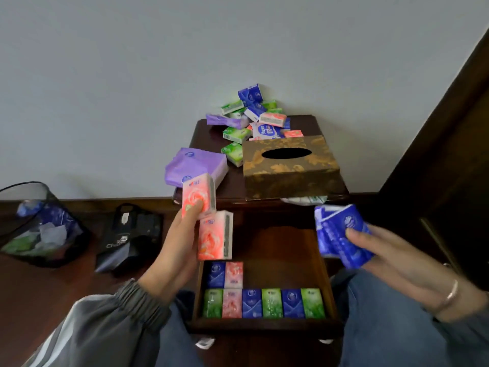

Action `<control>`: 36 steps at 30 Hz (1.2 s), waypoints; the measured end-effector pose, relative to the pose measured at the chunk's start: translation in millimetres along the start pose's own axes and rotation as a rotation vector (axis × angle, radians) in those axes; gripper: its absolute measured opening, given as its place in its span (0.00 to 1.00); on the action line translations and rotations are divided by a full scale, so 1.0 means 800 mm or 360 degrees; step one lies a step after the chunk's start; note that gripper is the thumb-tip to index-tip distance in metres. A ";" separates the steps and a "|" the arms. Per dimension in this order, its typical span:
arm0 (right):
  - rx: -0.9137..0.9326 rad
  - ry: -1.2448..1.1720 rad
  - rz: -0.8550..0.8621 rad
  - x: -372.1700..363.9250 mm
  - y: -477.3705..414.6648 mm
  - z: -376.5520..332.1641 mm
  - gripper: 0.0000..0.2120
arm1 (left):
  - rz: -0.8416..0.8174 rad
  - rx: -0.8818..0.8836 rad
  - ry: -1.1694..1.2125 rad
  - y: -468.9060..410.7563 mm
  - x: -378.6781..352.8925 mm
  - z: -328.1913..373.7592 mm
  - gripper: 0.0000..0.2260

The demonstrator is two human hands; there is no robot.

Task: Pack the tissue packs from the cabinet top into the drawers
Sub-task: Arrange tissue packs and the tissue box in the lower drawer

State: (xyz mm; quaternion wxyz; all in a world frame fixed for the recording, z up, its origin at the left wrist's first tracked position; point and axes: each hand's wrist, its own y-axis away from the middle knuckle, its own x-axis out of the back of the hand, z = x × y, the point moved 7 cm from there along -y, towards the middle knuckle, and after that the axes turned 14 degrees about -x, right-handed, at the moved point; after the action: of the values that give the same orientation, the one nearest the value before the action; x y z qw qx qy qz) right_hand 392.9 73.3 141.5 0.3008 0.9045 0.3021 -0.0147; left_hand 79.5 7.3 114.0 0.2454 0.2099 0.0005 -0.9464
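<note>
Your left hand (182,234) grips two pink tissue packs (215,235), thumb pressed on the upper one. The fingers behind them are hidden. Your right hand (383,250) clutches blue tissue packs (341,237) above the open drawer (285,266). They are blurred, so their number is unclear. The drawer holds a full front row of six packs and two more behind it at the left. A loose pile of packs (251,115) lies on the cabinet top (203,133), behind a gold tissue box (288,165) that partly covers it. Something white and green pokes out under the box, mostly hidden.
</note>
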 end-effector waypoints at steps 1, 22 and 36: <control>-0.0083 -0.0009 -0.0003 -0.008 0.001 0.022 0.15 | 0.0034 0.0059 -0.0014 0.015 0.012 -0.015 0.24; -0.0600 0.0322 0.0351 -0.069 -0.204 0.196 0.09 | 0.0516 0.0154 -0.0196 0.033 0.135 -0.127 0.11; -0.0692 0.0674 0.0489 -0.064 -0.326 0.245 0.11 | 0.0595 0.0198 -0.0034 -0.005 0.143 -0.142 0.18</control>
State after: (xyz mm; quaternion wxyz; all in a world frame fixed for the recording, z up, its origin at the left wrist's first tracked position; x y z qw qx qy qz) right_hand 236.5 103.3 -147.4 0.4160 0.8371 0.2141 0.2836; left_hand 32.4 -30.5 -35.7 0.4033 0.2110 -0.0995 -0.8848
